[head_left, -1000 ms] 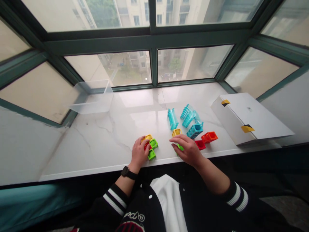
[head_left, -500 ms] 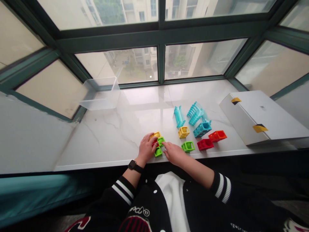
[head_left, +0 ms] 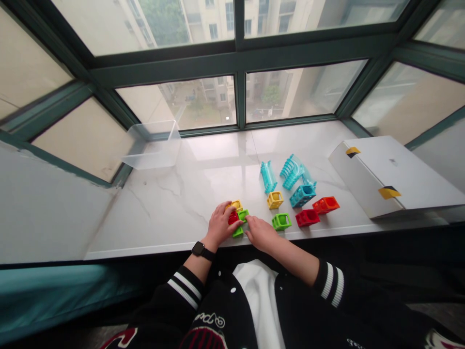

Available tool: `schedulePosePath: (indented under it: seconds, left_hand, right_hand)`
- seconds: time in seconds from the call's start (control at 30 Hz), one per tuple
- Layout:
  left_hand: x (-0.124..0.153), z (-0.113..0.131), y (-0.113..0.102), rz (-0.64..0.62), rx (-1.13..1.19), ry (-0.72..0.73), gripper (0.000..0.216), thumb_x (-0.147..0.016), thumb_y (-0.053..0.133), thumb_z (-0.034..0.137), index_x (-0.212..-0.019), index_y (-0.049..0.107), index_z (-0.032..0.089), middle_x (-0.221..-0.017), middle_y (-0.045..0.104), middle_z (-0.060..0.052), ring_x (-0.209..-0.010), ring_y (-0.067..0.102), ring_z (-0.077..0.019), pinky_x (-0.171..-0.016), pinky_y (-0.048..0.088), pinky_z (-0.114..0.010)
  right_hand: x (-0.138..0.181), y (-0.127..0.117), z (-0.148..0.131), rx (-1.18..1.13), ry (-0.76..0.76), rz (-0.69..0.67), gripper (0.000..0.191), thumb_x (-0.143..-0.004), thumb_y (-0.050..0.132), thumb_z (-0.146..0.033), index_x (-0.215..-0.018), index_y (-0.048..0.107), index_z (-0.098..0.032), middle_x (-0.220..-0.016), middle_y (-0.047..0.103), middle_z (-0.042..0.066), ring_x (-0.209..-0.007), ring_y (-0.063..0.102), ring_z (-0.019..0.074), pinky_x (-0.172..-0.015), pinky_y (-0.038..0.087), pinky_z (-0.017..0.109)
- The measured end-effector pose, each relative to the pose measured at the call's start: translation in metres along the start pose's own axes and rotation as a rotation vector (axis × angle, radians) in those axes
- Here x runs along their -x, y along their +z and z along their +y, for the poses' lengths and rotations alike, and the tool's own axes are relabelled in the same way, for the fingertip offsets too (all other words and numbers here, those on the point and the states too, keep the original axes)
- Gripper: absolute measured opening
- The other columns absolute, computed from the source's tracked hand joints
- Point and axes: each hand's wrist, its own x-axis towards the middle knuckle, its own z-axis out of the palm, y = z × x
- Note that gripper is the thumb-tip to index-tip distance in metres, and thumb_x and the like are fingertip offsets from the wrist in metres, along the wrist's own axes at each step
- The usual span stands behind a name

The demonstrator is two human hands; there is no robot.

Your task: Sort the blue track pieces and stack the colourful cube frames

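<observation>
Blocks (head_left: 233, 219) in red, yellow and green sit clustered by the near edge of the sill (head_left: 156, 208), the left hand (head_left: 219, 224) curled over their left side and holding them, while the right hand (head_left: 260, 233) has its fingers drawn narrow at the right green block (head_left: 243, 215), though whether it pinches cannot be told. To the right stand loose green (head_left: 281, 221), yellow (head_left: 275, 199), red (head_left: 307, 218), orange (head_left: 326, 205) and blue (head_left: 302, 196) cubes, with pale-blue tracks (head_left: 268, 177) farther back. A clear bin (head_left: 154, 162) stands far left, pale sill stretching between it and the cluster, and a white box (head_left: 407, 169), contents hidden, bounds the right.
</observation>
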Motion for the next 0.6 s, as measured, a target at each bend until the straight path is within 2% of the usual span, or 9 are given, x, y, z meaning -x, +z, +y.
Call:
schedulePosePath:
  seconds: [0.2, 0.33, 0.6]
  left_hand:
    - [-0.001, 0.000, 0.000, -0.002, -0.005, 0.000, 0.046, -0.090, 0.076, 0.045, -0.130, 0.064, 0.026, -0.150, 0.055, -0.010, -0.138, 0.053, -0.0330, -0.118, 0.046, -0.051]
    - [0.000, -0.002, 0.001, 0.006, -0.010, 0.006, 0.041, -0.093, 0.071, 0.044, -0.130, 0.063, 0.027, -0.151, 0.055, -0.010, -0.138, 0.053, -0.0327, -0.118, 0.046, -0.052]
    - [0.000, 0.001, 0.000, 0.002, -0.018, -0.005, 0.037, -0.097, 0.066, 0.044, -0.130, 0.063, 0.028, -0.151, 0.055, -0.010, -0.138, 0.052, -0.0328, -0.116, 0.047, -0.053]
  right_hand:
    - [0.005, -0.001, 0.004, -0.038, 0.031, 0.009, 0.043, -0.099, 0.062, -0.029, -0.138, 0.052, -0.013, -0.129, 0.068, 0.021, -0.118, 0.068, 0.0329, -0.097, 0.050, 0.040]
    - [0.010, -0.012, 0.003, -0.101, 0.023, 0.072, 0.041, -0.098, 0.062, -0.027, -0.135, 0.053, -0.014, -0.128, 0.069, 0.020, -0.115, 0.069, 0.0308, -0.095, 0.052, 0.039]
    - [0.033, -0.049, 0.009, -0.488, -0.038, 0.281, 0.037, -0.096, 0.062, -0.023, -0.131, 0.050, -0.022, -0.119, 0.073, 0.009, -0.090, 0.073, 0.0186, -0.086, 0.057, 0.035]
